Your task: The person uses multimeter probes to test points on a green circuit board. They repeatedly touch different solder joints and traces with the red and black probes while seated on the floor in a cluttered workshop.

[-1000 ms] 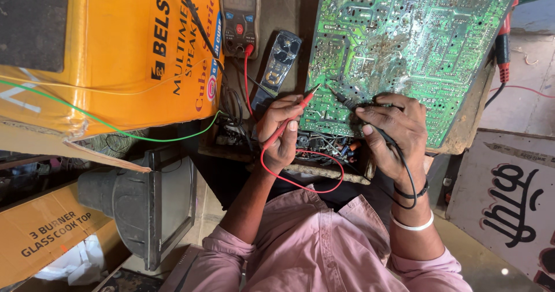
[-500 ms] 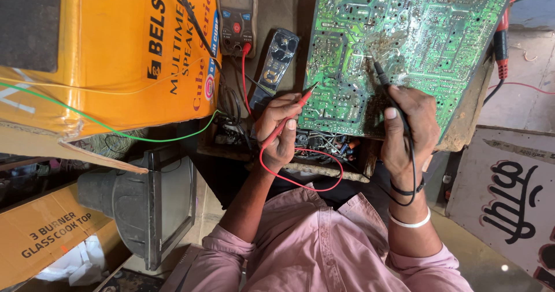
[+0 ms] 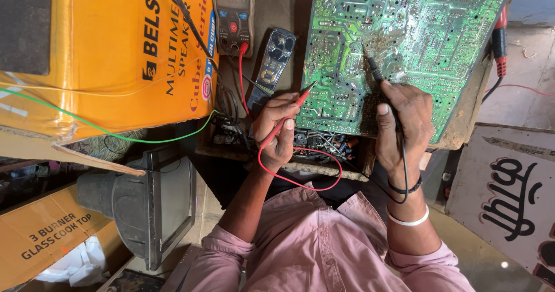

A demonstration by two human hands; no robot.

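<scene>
1. Clearly, the left hand (image 3: 278,131) pinches a red probe (image 3: 292,112) between thumb and fingers, tip aimed toward 1 o'clock at the lower-left edge of the board (image 3: 404,49).
2. The right hand (image 3: 404,124) grips a black probe (image 3: 378,75) like a pen, its tip pressed on the board's solder side, pointing toward 11 o'clock.
3. Both probes look light, stiff and thin; the plastic shafts seem the place to hold, well back from the metal tips, which would slip off a small solder joint.
4. The board lies at 12 to 1 o'clock of the hands, green, rigid and thin. It looks fragile: its traces and joints would scratch, so it is best held by its edges.
5. A red lead (image 3: 300,173) loops slackly below the left hand and can snag; a black lead (image 3: 403,176) trails down past the right wrist.
6. A meter (image 3: 232,15) stands at 11 o'clock, with a dark remote (image 3: 272,61) just beside it.
7. An orange box (image 3: 115,55) fills the 10 o'clock side, a green wire (image 3: 104,127) draped across it.
8. Loose parts (image 3: 324,142) crowd under the board's near edge, between the two hands.
</scene>
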